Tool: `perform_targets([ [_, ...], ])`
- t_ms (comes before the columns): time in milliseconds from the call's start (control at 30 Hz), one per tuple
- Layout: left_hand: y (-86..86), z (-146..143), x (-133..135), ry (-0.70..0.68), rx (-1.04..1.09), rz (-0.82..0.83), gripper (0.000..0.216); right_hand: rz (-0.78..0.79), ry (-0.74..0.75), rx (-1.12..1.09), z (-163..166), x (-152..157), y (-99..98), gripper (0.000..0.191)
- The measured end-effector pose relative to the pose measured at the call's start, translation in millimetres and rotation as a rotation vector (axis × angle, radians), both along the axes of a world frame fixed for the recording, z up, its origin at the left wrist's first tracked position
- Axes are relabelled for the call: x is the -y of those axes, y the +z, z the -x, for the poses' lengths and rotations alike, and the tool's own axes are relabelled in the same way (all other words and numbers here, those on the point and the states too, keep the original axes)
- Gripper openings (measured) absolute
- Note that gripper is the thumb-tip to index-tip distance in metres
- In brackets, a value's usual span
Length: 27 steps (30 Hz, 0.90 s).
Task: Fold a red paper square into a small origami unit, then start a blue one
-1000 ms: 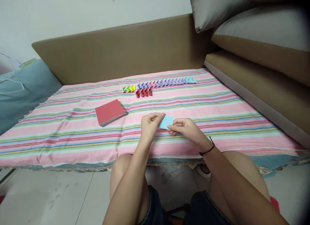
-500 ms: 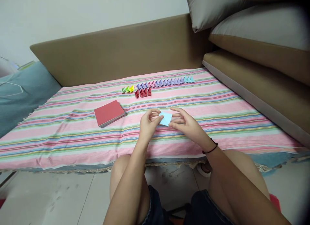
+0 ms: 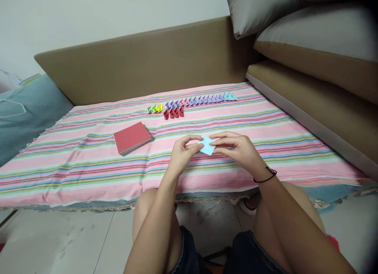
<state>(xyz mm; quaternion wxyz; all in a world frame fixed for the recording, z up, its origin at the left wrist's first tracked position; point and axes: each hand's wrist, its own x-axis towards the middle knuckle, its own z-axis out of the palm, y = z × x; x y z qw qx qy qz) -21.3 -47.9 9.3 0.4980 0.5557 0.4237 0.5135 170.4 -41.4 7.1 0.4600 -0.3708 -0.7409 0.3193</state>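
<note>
A small light-blue piece of folded paper (image 3: 207,147) is held between my two hands, above the front part of the striped cloth (image 3: 97,167). My left hand (image 3: 184,151) pinches its left side, thumb on top. My right hand (image 3: 234,145) grips the right side between thumb and fingers; a dark cord circles that wrist. Crease lines show on the paper. Farther back stand small folded-paper pieces: a long row of purple ones (image 3: 205,100) with pink among them and light-blue ones (image 3: 229,96) at its right end, dark red ones (image 3: 174,113) in front, green and yellow ones (image 3: 154,108) to the left.
A red-topped stack of paper or cards (image 3: 132,137) lies left of my hands. Behind the cloth rises a brown backrest (image 3: 141,61). Large cushions (image 3: 313,93) are piled along the right, and a blue-grey cushion (image 3: 32,112) sits at the far left.
The light-blue paper has shifted slightly right and turned in my hands. My right hand's fingers have closed in on its right side; they were more spread before.
</note>
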Motion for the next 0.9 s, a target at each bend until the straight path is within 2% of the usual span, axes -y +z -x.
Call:
perform_targets([
  [233, 1.8, 0, 1, -0.038, 0.006, 0.011, 0.026, -0.016, -0.011, -0.025, -2, 1, 1.7, 0.008],
  [433, 7.6, 1, 5, -0.114, 0.024, -0.001, 0.043, -0.041, -0.048, -0.137, 0, 2, 3.9, 0.006],
  [633, 8.3, 1, 5, -0.021, -0.100, -0.227, 0.028, -0.079, -0.027, -0.166, 0, 5, 6.9, 0.010],
  [800, 8.6, 0, 5, -0.016, -0.155, -0.382, 0.024, -0.110, 0.061, -0.080, 1, 10, 10.7, 0.032],
  [900, 8.0, -1, 6, -0.019, -0.201, -0.440, 0.023, -0.178, 0.030, -0.028, 3, 11, 11.6, 0.028],
])
